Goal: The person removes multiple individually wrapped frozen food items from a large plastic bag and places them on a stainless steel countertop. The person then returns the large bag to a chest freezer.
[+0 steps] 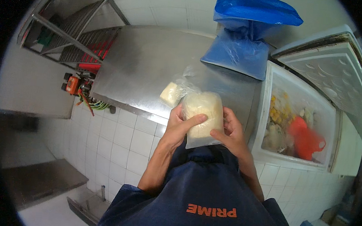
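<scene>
Between my two hands is a clear plastic bag with a large pale, cream-coloured block inside. My left hand grips its left side, thumb across the front. My right hand holds the right side, with the thumb near the lower edge. The bag's bunched plastic reaches up and to the left. Just left of it, a smaller pale block lies on the stainless steel table, partly covered by clear plastic. What the blocks are made of cannot be told.
A large blue plastic bag stands at the table's back right. To the right, an open chest freezer holds a red plastic bag and yellow items in bags. At the left are a metal rack and an orange machine with hoses.
</scene>
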Tool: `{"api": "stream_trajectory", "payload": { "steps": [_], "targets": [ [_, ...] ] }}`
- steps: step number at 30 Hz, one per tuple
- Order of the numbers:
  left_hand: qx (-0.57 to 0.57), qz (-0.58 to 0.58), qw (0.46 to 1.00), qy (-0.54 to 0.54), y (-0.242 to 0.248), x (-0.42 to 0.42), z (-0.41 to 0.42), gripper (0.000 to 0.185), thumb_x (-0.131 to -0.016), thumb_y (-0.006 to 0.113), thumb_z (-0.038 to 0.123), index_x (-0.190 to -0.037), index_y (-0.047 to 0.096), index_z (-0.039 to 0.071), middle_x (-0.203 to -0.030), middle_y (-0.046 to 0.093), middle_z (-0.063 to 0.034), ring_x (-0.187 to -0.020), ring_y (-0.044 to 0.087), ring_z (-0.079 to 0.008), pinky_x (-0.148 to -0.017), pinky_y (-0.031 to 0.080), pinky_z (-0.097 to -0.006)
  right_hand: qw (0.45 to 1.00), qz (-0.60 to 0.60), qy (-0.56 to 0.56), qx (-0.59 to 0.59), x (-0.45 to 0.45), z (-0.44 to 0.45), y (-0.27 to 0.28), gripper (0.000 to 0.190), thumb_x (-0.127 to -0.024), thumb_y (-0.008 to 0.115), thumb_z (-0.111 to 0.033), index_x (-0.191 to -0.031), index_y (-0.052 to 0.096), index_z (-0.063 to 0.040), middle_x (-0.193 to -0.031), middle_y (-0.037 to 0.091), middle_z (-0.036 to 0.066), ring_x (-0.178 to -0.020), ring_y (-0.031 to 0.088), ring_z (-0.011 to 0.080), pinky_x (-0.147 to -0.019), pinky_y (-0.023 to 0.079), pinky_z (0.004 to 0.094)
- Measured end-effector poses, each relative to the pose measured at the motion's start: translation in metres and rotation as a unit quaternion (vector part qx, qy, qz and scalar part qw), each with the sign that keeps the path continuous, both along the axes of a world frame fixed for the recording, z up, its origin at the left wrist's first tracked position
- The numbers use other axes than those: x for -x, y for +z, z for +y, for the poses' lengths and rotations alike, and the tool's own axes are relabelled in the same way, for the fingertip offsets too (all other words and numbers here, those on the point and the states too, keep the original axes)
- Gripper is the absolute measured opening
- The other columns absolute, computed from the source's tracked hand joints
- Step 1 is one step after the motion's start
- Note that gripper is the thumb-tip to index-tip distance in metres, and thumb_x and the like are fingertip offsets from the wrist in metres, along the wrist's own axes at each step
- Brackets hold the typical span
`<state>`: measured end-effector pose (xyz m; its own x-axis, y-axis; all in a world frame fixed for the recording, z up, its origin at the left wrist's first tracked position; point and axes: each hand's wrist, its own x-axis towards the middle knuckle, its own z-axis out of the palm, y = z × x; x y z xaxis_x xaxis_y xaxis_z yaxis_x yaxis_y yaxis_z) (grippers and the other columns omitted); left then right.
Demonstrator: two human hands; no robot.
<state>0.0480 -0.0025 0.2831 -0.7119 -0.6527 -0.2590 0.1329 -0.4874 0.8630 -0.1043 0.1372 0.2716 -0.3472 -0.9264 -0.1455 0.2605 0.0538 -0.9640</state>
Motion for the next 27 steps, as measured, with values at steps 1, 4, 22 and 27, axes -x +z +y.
{"api": "stream_trajectory", "payload": {
  "steps": [1, 4, 22, 27],
  "targets": [
    [-0.014, 0.014, 1.000, -0.006, -0.001, 0.000, -0.006, 0.050, -0.089, 0.085, 0.009, -0.133, 0.064, -0.001, -0.119, 0.074, -0.0111, -0.106, 0.073, -0.0183, -0.091, 0.060, -0.0328, 1.000, -0.004, -0.009, 0.001, -0.001, -0.003, 0.001, 0.073, -0.091, 0.086, -0.019, -0.150, 0.048, 0.001, -0.135, 0.064, 0.015, -0.122, 0.064, 0.0238, -0.106, 0.053, 0.0368],
    [-0.036, 0.010, 0.999, -0.018, -0.004, -0.001, -0.021, 0.052, -0.090, 0.085, 0.008, -0.135, 0.063, 0.000, -0.121, 0.074, -0.0109, -0.108, 0.072, -0.0179, -0.092, 0.060, -0.0328, 0.999, 0.001, -0.028, -0.038, -0.009, -0.015, 0.003, 0.067, -0.094, 0.084, -0.019, -0.148, 0.050, 0.001, -0.133, 0.065, 0.015, -0.122, 0.065, 0.0237, -0.106, 0.052, 0.0370],
    [-0.030, 0.037, 0.992, -0.121, -0.012, 0.007, -0.085, 0.058, -0.090, 0.085, 0.009, -0.141, 0.059, -0.001, -0.124, 0.072, -0.0108, -0.108, 0.072, -0.0176, -0.092, 0.060, -0.0314, 0.988, 0.002, -0.132, -0.078, -0.017, -0.053, -0.002, 0.060, -0.101, 0.073, -0.029, -0.149, 0.052, 0.001, -0.135, 0.066, 0.016, -0.123, 0.064, 0.0224, -0.107, 0.052, 0.0376],
    [0.021, 0.014, 0.992, -0.122, -0.009, 0.014, -0.088, 0.059, -0.089, 0.087, 0.009, -0.140, 0.060, 0.000, -0.124, 0.072, -0.0107, -0.109, 0.072, -0.0177, -0.093, 0.060, -0.0321, 0.984, -0.005, -0.144, -0.102, -0.021, -0.061, -0.002, 0.062, -0.100, 0.076, -0.027, -0.149, 0.051, 0.001, -0.134, 0.066, 0.015, -0.122, 0.064, 0.0220, -0.106, 0.051, 0.0367]
  ]
}}
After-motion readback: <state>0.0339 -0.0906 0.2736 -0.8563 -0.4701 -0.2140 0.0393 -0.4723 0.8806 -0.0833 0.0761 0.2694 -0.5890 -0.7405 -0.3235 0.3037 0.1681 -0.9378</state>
